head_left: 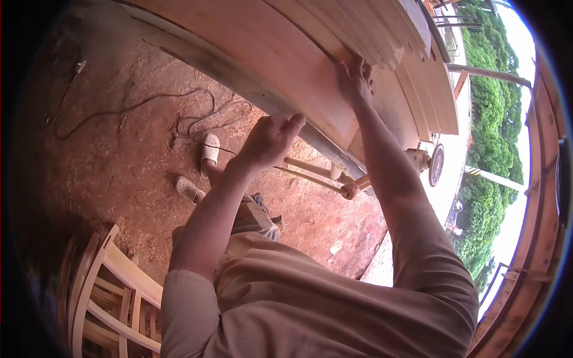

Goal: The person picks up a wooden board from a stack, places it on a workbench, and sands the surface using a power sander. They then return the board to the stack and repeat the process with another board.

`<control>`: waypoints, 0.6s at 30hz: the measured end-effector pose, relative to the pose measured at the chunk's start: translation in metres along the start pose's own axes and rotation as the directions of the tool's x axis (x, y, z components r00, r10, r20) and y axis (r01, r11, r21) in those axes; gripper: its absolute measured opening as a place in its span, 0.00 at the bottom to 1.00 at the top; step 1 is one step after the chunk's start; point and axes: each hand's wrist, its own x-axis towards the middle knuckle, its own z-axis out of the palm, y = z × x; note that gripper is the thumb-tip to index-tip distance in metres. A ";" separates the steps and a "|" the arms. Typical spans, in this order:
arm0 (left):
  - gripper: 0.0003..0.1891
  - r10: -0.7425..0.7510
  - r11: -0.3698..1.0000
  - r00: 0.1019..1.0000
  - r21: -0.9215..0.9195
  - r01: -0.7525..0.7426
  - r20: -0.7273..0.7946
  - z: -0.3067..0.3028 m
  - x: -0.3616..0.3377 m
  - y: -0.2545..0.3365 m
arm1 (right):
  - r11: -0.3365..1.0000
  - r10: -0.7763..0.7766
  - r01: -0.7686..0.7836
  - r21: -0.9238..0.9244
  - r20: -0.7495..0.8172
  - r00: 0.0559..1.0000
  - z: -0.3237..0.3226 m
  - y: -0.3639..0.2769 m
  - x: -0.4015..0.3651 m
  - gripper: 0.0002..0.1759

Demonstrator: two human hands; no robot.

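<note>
My left hand (pixel 273 138) is closed, its thumb lying along the top, near the front edge of a wide wooden board (pixel 286 56). Whatever its curled fingers hold, if anything, is hidden. Farther along, my right hand (pixel 356 83) rests on the wood surface with thumb and fingers apart. Its fingertips lie close to a stack of pale wooden slats (pixel 358 30). More curved pale slats (pixel 425 98) lie on the right of that hand.
A tool with a round disc (pixel 436 165) sits at the bench's right end. Below are wooden bars (pixel 316 179) and a dark cord (pixel 137 107) across the sawdust-strewn ground. Slatted wooden frames (pixel 119 298) stand at lower left. Light clogs (pixel 210 149) show on feet beside the bench.
</note>
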 end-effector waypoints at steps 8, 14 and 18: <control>0.31 -0.124 0.986 0.990 -0.118 0.117 -0.061 0.036 0.132 0.081 | 0.999 0.001 -0.001 -0.036 -0.019 1.000 0.004 0.001 0.000 0.60; 0.38 -0.415 0.850 0.891 -0.426 0.310 -0.181 0.043 0.212 0.086 | 1.000 -0.007 0.007 -0.012 -0.022 1.000 0.005 0.003 0.001 0.63; 0.49 -0.519 0.735 0.845 -0.572 0.363 -0.130 0.049 0.243 0.086 | 0.999 0.040 -0.040 -0.023 -0.004 0.999 -0.001 -0.002 -0.004 0.63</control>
